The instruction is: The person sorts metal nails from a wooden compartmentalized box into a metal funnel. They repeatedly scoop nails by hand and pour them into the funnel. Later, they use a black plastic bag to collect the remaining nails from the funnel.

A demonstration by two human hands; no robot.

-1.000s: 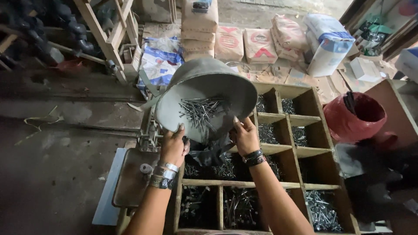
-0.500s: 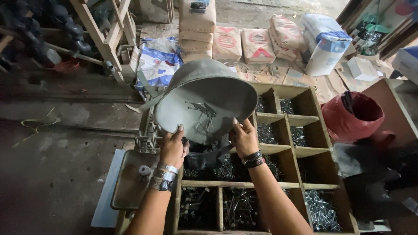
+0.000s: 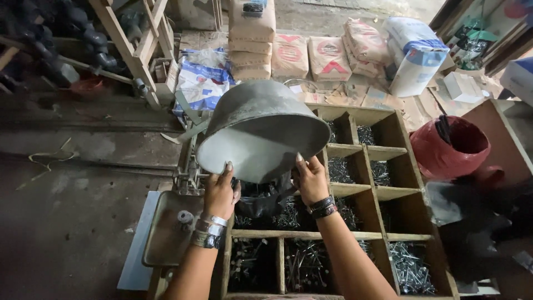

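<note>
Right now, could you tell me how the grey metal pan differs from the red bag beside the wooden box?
The grey metal pan is rigid, round and smooth; the red bag is soft and crumpled. The pan is tilted on its side, gripped by the left hand and right hand above the wooden box; the bag sits alone, untouched. The pan looks empty; something dark pokes from the bag.

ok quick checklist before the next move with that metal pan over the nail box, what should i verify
1. Both hands on the pan: ok. Left hand and right hand each grip the rim of the metal pan.
2. Pan emptied: ok, no nails show on its visible inner face.
3. Black bag under the pan: cannot tell whether it caught everything, mostly hidden.
4. Pan over the wooden compartment box: ok.
5. Scale tray at left: ok, apart from the pan.
</note>
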